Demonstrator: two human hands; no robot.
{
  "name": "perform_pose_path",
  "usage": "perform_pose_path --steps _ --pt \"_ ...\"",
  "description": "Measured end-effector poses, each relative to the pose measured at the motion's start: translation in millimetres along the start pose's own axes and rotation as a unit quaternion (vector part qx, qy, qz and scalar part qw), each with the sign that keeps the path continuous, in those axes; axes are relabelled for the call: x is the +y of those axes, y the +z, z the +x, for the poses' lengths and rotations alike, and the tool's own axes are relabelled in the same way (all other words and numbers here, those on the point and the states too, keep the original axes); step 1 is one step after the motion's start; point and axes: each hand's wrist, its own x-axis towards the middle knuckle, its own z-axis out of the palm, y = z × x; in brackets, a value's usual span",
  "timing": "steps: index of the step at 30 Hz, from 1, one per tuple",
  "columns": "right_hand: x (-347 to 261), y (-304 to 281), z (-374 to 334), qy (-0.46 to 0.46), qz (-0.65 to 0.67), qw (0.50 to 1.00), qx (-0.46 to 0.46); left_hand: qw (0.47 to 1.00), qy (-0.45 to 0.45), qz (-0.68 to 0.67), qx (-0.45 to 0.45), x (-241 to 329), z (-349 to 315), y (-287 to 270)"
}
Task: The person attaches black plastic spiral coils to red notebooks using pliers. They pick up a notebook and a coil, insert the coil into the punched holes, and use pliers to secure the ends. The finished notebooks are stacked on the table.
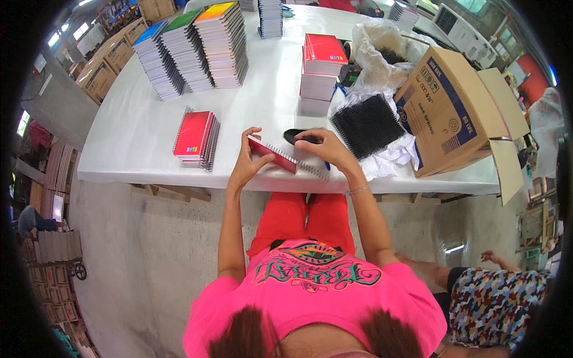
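Observation:
My left hand [248,159] grips a red-covered notebook [279,159], tilted on edge near the table's front edge, thumb on the cover. A metal spiral coil [311,169] runs along its edge and sticks out past its right end. Just above that loose end is my right hand [325,146], fingers curled in, at a small dark oval object [291,136] partly covered by them. What the fingers hold, if anything, is hidden. To the left lies a short stack of red spiral notebooks [194,137]. Behind my right hand stands a taller stack of red-covered books [322,59].
Tall stacks of blue, green and orange notebooks [221,48] stand at the back left of the white table [137,131]. On the right are a mass of black coils [367,125], plastic wrapping [382,62] and an open cardboard box [447,113]. Another person [495,304] is at the lower right.

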Motion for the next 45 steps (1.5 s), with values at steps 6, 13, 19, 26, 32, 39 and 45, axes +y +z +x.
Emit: perform_pose_path --steps 6,13,19,26,32,39,45 --pt "0 8 1 0.023 -0.233 0.969 0.084 1.000 0.006 -0.008 -0.018 -1 2 3" --pt "-30 -9 2 -0.017 0.177 0.980 -0.091 1.000 0.010 -0.020 -0.021 0 0 7" --pt "12 -11 12 -0.004 -0.073 0.988 0.134 0.999 0.009 -0.048 -0.020 4 0 15" --pt "-11 -6 16 -0.016 -0.124 0.992 0.029 0.998 -0.010 -0.061 -0.027 3 3 15" --pt "-21 -22 17 0.040 0.303 0.948 -0.082 0.997 0.000 -0.075 -0.021 -5 2 14" --pt "15 -15 34 0.052 -0.140 0.988 0.030 0.997 0.005 -0.077 -0.028 3 7 19" --pt "-40 -15 29 0.017 0.054 0.988 -0.142 0.995 -0.001 -0.102 -0.023 -1 7 18"
